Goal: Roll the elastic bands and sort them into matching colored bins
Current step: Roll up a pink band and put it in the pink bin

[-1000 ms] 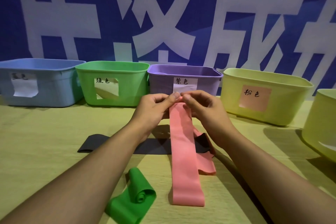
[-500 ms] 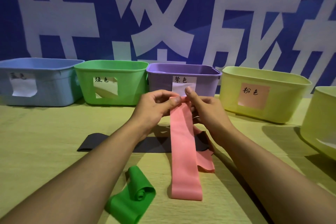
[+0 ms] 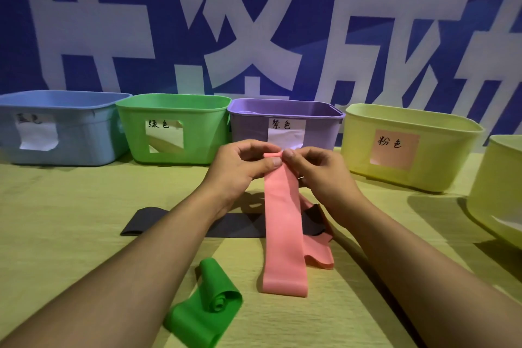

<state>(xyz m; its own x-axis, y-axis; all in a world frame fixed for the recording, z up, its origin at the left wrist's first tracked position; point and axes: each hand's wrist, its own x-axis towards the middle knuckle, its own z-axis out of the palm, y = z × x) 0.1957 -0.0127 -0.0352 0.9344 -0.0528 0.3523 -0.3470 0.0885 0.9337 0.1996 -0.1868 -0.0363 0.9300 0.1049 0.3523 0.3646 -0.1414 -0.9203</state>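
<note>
Both hands are pinching the top end of the pink band (image 3: 284, 223), held up in front of the purple bin (image 3: 285, 118). The left hand (image 3: 240, 169) has its thumb on the near face of the band with the fingers curled behind, and the right hand (image 3: 319, 175) does the same from the other side, thumbs nearly touching. Right at the pinch there's a tiny roll of pink poking out above the thumbs. From there the band hangs down toward the camera and its loose looped end rests on the table (image 3: 70, 220).

Just below the grip, behind the hanging strip, a black band (image 3: 226, 227) lies flat, running left under the left wrist. A second pink band (image 3: 319, 254) lies crumpled under the right wrist, touching the black one. Further down and left of the grip sits a green band (image 3: 209, 308), partly rolled, with the coil lying on its own flat tail.

Past the hands is a row of bins, each with a paper label: blue bin (image 3: 70, 133) far left, green bin (image 3: 175, 127), the purple one straight behind the grip, then a yellow bin (image 3: 409, 147) with a pink label to the right. Another yellow tub (image 3: 497, 195) is cut off at the right edge. Behind it all is a blue wall (image 3: 84, 45) with big white characters.
</note>
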